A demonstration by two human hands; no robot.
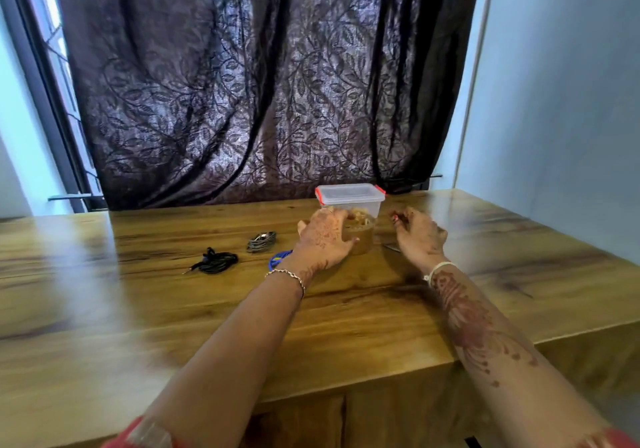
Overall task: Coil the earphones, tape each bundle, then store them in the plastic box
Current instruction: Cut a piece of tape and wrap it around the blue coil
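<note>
A wooden tabletop fills the lower view, with a dark leaf-patterned curtain hanging behind it at 12 o'clock. The plastic box, clear with a lid on and red clips at its corners, stands at the far edge of the tabletop. Just in front of it, at its 6 o'clock, sits a brown tape roll. The left hand rests against the roll's 9 o'clock side, its grip curled around it with the thumb on the near face. The right hand hovers at the roll's 3 o'clock, apart from it, fingers loosely bent and holding nothing that shows; it is blurred, so its grip is hard to read for certain. A small dark object lies on the wood under that hand, too unclear to name.

Three earphone bundles lie at 9 o'clock from the left hand: a black bundle farthest out, a grey bundle nearer, and a blue bundle partly hidden behind the left wrist. All three lie outside the box.
</note>
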